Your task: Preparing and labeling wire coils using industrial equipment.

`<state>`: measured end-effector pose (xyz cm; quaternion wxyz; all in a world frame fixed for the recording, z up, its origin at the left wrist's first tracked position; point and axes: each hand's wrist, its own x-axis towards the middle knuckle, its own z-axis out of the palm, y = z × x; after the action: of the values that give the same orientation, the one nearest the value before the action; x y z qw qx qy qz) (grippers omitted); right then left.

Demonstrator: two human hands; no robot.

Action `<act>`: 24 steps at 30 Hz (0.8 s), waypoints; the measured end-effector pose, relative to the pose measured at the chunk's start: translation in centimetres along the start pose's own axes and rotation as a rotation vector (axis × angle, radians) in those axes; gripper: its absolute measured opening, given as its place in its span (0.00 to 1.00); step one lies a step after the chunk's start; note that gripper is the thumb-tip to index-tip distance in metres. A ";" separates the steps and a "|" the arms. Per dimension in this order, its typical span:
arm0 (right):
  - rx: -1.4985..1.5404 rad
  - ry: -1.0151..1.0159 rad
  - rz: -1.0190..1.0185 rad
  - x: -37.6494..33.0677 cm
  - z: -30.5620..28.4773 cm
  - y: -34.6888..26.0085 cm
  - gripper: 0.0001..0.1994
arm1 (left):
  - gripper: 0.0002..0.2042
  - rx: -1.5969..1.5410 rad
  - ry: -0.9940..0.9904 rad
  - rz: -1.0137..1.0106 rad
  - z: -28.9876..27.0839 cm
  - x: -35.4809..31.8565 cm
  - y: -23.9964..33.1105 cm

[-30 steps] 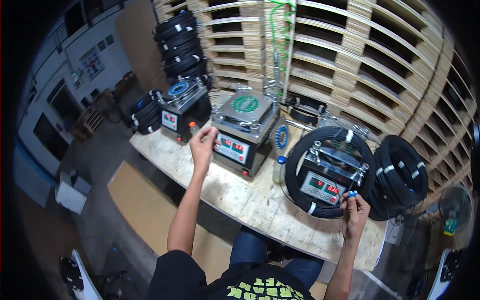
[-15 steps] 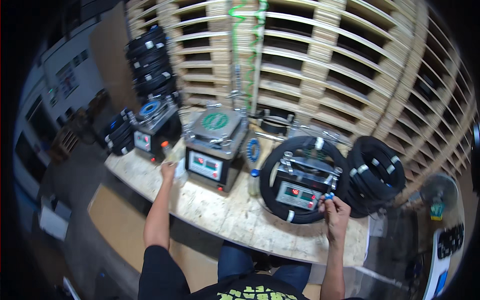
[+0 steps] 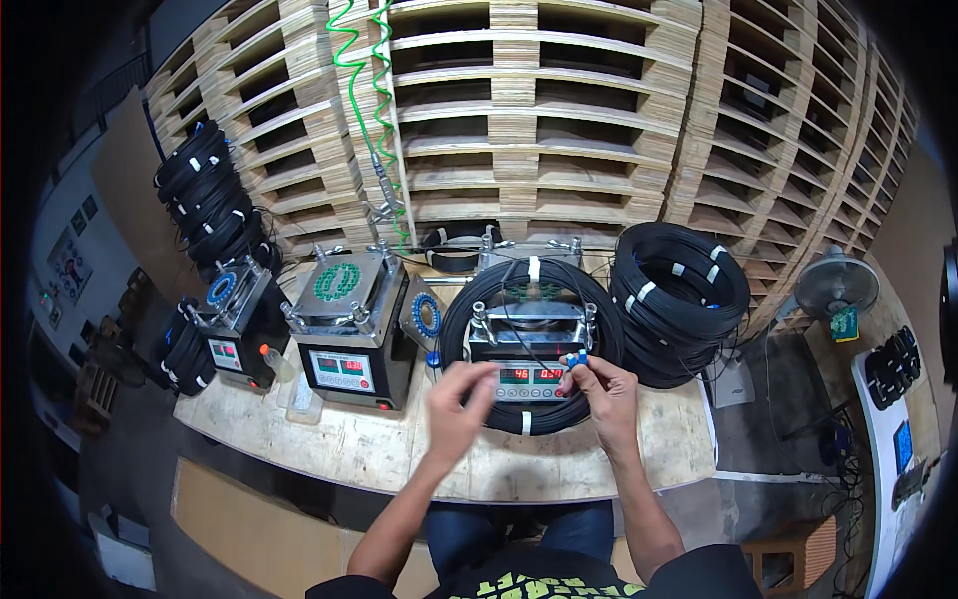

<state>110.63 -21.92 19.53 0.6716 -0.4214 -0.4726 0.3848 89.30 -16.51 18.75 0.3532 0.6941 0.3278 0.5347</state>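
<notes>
While the right hand (image 3: 611,397) is pinching a small blue fitting (image 3: 575,358) before the black coil (image 3: 607,321), the left hand (image 3: 458,411) is hovering half-curled, contents unclear; steady pinching is likely serving best.

Workbench (image 3: 539,469) is brightly lit; floor (image 3: 130,459) left of it is dim. Left hand (image 3: 457,417) over the workbench shows motion blur. Pallets (image 3: 559,110) behind it bow with fisheye distortion.

Colour and pattern identification
Black, banded white, on the cable coil (image 3: 457,324); blue on the connector (image 3: 581,357); red on dark across the display (image 3: 532,375); green on the segmented ring (image 3: 323,286); orange on the bottle cap (image 3: 266,350); striped pale tan on the pallets (image 3: 514,100); black with yellow-green lettering on the shirt (image 3: 559,564).
</notes>
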 end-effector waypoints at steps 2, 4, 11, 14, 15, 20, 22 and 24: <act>0.000 -0.019 -0.013 -0.2 0.1 -0.4 0.12 | 0.15 0.050 -0.175 0.177 2.9 0.7 1.8; 0.046 -0.017 0.024 -0.5 0.5 -1.0 0.11 | 0.22 0.078 -0.261 0.320 4.6 0.8 1.5; -0.025 0.000 -0.099 -1.4 0.2 -0.5 0.10 | 0.24 0.179 -0.348 0.387 4.7 1.3 2.2; -0.074 -0.033 -0.139 -0.6 0.3 -0.2 0.10 | 0.24 0.083 -0.408 0.225 3.6 1.3 2.0; -0.089 -0.060 -0.169 -0.2 0.4 -0.2 0.11 | 0.24 0.089 -0.411 0.224 3.5 1.3 1.9; 0.060 -0.055 -0.040 0.8 1.2 -0.6 0.12 | 0.20 0.319 -0.310 0.363 3.7 2.2 1.1; 0.061 -0.060 -0.025 0.8 0.9 -0.4 0.12 | 0.13 0.473 -0.287 0.319 3.7 2.4 1.7; 0.061 -0.065 -0.009 0.7 0.8 -0.5 0.13 | 0.12 0.465 -0.262 0.429 3.3 2.8 0.8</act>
<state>110.14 -21.27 20.39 0.6701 -0.3857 -0.4842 0.4097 93.19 -15.00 20.25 0.1039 0.8721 0.2394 0.4140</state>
